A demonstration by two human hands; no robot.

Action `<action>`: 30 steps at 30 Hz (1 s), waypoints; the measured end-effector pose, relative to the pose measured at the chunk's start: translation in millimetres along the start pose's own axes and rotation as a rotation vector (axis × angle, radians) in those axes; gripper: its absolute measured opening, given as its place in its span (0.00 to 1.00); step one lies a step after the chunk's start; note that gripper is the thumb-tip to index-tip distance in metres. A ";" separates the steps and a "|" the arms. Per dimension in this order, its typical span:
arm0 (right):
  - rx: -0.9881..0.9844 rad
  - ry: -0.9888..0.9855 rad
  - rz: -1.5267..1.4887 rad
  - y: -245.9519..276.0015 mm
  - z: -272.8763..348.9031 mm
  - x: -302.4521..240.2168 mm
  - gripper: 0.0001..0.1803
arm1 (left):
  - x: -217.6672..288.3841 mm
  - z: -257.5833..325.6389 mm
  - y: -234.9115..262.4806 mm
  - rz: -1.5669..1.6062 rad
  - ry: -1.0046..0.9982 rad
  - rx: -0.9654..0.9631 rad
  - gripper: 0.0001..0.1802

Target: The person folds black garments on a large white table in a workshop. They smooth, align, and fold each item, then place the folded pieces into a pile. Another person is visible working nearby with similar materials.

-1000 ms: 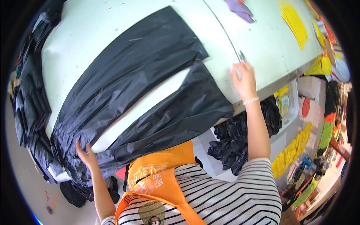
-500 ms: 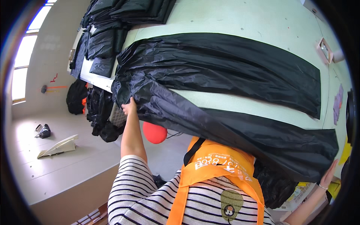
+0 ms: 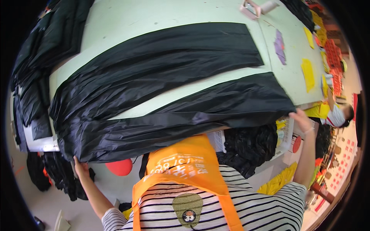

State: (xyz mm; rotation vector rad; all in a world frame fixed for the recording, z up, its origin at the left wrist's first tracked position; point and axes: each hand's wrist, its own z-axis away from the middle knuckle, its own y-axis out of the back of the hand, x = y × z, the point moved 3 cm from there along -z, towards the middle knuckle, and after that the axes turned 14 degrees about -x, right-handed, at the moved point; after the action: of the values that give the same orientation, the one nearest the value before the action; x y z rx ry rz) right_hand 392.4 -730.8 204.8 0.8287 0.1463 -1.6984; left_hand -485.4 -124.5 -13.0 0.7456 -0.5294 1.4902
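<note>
A pair of black trousers (image 3: 165, 57) in thin, shiny fabric lies across the pale table. Its gathered waist is at the left and both legs stretch to the right, with a strip of table showing between them. My left hand (image 3: 79, 167) is closed on the near corner of the waist, its fingers partly hidden by the cloth. At the far end of the near leg, my right hand (image 3: 302, 120) grips the hem corner, slightly blurred. The near leg's edge runs along the front of the table, close to my orange apron (image 3: 185, 154).
Stacked black garments (image 3: 58, 34) lie at the table's left. Toward the far right are a pink-framed object (image 3: 250, 8), a purple cloth (image 3: 280, 47) and yellow pieces (image 3: 307, 75). Below the table are a red round seat (image 3: 119, 167) and heaped black cloth (image 3: 250, 146). Another person (image 3: 339, 114) is at the right.
The view has swung to the right. The near leg, slanting and partly folded over before, now lies straighter along the table front. My right hand has gone from lying against the hem to gripping its corner.
</note>
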 end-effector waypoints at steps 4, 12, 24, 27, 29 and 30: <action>0.216 0.195 -0.208 6.6 -11.9 -8.1 0.16 | 45.6 -9.2 7.5 -0.252 -0.146 0.090 0.24; -0.094 0.241 -0.318 -7.6 7.7 3.0 0.40 | 68.0 -6.9 9.4 0.425 -0.282 -0.923 0.19; 0.123 0.094 -0.178 -12.7 -16.5 -42.4 0.14 | 93.4 12.9 -19.1 0.191 -0.453 -0.003 0.26; 0.183 0.061 -0.175 -16.4 -37.6 -38.7 0.15 | 100.8 12.2 -15.4 0.128 -0.458 0.085 0.27; 0.121 0.004 -0.038 -15.9 -72.8 -36.1 0.17 | 103.9 -25.0 25.1 0.089 -0.489 0.114 0.27; 0.153 -0.082 0.027 -3.7 -95.3 -27.9 0.18 | 100.4 -33.1 2.4 0.017 -0.441 0.137 0.29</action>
State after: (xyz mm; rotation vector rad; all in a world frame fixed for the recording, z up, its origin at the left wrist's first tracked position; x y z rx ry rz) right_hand 433.2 -659.0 149.6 0.8684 -0.0516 -1.7312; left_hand -488.3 -31.8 37.6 1.1926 -0.7701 1.3899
